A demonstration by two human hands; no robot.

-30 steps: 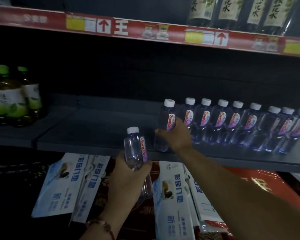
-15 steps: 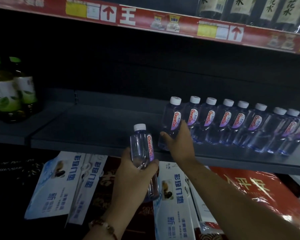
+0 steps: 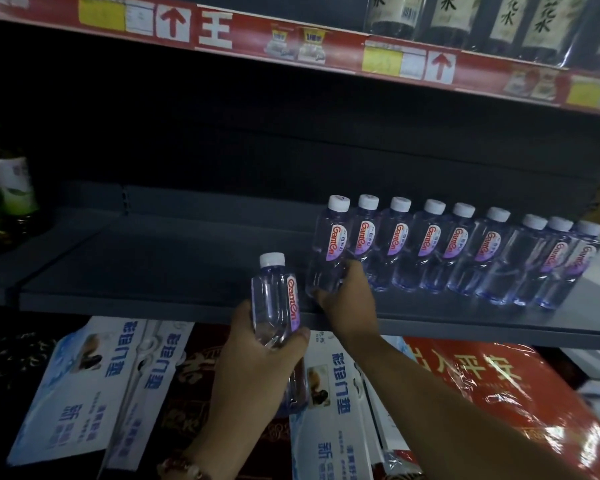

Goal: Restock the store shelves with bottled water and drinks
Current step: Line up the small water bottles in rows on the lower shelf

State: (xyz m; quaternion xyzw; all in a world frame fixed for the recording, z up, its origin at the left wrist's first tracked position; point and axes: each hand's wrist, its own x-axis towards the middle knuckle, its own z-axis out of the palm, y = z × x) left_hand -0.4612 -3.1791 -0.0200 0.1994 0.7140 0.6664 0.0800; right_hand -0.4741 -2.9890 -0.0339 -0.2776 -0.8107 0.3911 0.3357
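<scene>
A row of several clear water bottles (image 3: 430,247) with white caps and red-purple labels stands on the grey shelf (image 3: 153,268). My right hand (image 3: 349,299) grips the base of the leftmost bottle (image 3: 329,247), which stands upright at the row's left end near the shelf's front. My left hand (image 3: 257,358) holds another identical bottle (image 3: 274,299) upright in front of the shelf edge, just left of the right hand.
Green-labelled drink bottles (image 3: 4,188) stand at the shelf's far left. Dark bottles (image 3: 465,15) fill the upper shelf behind a red price strip (image 3: 291,39). Below hang white-blue packages (image 3: 77,393) and a red wrapped pack (image 3: 499,393).
My right hand has set its bottle down against the row's left end and slid lower on it. My left hand has lifted its bottle slightly toward the shelf.
</scene>
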